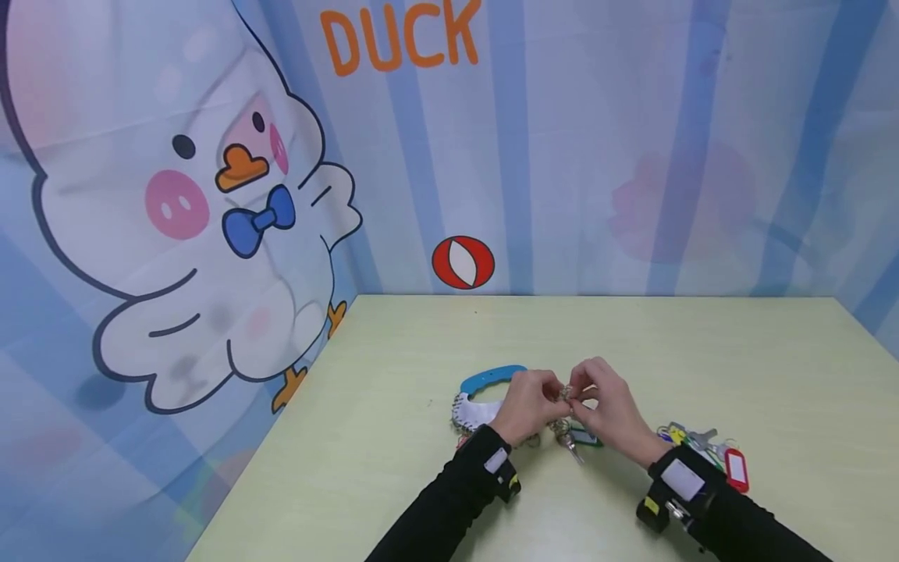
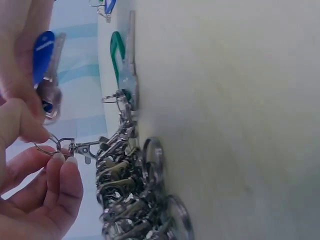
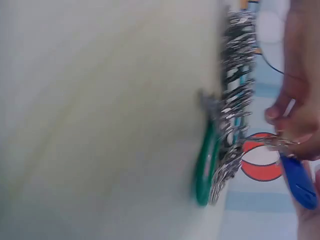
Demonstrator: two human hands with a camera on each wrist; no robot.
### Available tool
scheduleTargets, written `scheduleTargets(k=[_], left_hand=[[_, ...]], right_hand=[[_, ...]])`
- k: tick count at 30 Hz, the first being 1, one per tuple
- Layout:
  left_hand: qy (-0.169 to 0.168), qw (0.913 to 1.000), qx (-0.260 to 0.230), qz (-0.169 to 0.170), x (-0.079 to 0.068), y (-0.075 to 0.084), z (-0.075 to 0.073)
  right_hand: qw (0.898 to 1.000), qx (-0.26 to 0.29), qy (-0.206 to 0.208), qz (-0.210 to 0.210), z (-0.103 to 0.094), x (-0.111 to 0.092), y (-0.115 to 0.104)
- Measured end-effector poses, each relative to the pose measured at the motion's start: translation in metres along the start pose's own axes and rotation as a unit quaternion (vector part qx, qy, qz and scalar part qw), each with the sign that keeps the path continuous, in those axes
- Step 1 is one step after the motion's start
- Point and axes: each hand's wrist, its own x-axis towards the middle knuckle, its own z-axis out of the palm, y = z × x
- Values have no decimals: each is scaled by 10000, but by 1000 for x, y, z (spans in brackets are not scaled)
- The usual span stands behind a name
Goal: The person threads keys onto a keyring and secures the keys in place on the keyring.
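In the head view my left hand (image 1: 528, 407) and right hand (image 1: 611, 402) meet over the near part of the table. Left fingertips pinch a split ring (image 2: 46, 151), which joins a silver swivel clasp (image 2: 87, 149) on a crowded row of clasps (image 2: 117, 180). My right hand pinches small metal hardware close by, with a key (image 2: 56, 67) and a blue key tag (image 3: 299, 182) beside its fingers; its exact grip is partly hidden. Behind the left hand lies a ring-shaped key holder (image 1: 483, 381) with a blue handle. A green-tagged key (image 2: 131, 55) hangs from the row.
A bunch of keys with coloured tags (image 1: 702, 445), including a red tag (image 1: 736, 470), lies on the pale table (image 1: 421, 484) beside the right wrist. A printed duck cloth (image 1: 562, 156) stands behind the table.
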Motion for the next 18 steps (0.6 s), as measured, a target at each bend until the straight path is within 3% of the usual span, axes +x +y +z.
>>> scheduleTargets(k=[5,10,14,18], left_hand=[[-14,10000,28,-41,0,0,0],[-9,9998,-72,-159,0,0,0],[-147,9996,-100,-213,-1,2,1],[-221,9996,37,-172,-1,3,3]], right_hand=[[9875,824,-419,1277,-9,6,-2],[9713,1244,-813,1856,-16,9,-1],[9628,1502,-859,2075,-19,8,1],[9793,953,-690,1649,-15,8,0]])
